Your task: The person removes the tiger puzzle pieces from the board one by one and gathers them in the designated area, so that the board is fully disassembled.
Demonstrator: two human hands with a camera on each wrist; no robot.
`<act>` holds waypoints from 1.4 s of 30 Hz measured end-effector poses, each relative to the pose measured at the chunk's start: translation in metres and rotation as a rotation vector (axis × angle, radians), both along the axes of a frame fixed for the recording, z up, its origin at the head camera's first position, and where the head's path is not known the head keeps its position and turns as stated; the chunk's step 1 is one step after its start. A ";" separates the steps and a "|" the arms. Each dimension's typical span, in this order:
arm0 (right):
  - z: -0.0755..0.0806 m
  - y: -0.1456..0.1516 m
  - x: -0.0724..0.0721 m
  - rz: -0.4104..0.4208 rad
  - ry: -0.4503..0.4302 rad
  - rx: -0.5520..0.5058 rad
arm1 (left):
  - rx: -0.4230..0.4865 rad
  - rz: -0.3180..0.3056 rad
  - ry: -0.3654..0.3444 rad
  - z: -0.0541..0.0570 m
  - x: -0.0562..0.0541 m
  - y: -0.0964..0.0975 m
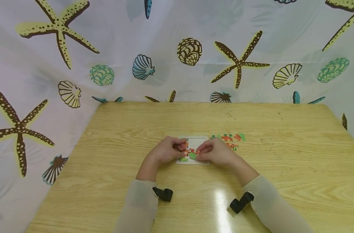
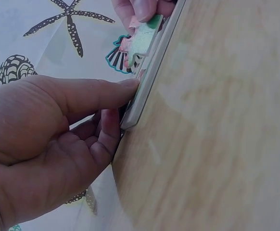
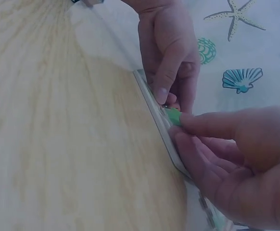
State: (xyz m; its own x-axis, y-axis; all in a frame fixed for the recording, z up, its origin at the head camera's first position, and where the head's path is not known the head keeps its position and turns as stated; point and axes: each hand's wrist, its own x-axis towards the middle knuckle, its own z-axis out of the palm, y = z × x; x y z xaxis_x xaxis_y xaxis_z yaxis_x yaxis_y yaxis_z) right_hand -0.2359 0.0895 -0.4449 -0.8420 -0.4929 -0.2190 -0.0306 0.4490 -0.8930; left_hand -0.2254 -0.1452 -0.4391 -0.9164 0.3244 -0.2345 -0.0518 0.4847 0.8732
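Observation:
A white puzzle board (image 1: pixel 198 141) lies flat on the table with several orange and green pieces in its left part. My left hand (image 1: pixel 167 149) holds the board's left side, its thumb tip on the edge in the left wrist view and its other fingers curled beside it. My right hand (image 1: pixel 217 151) pinches a green and orange puzzle piece (image 2: pixel 145 41) between thumb and fingers. That piece is tilted above the lower middle of the board, close to the placed pieces. Whether it touches them I cannot tell.
Several loose puzzle pieces (image 1: pixel 227 138) lie beyond the right hand, to the right of the board. The wooden table (image 1: pixel 130 123) meets a hanging cloth (image 1: pixel 165 29) printed with shells and starfish at the back and sides. Black wrist cameras (image 1: pixel 165 194) sit on both sleeves.

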 end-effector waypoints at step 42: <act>0.021 0.031 -0.008 0.014 -0.139 -0.125 | -0.033 0.004 0.001 -0.002 -0.003 0.003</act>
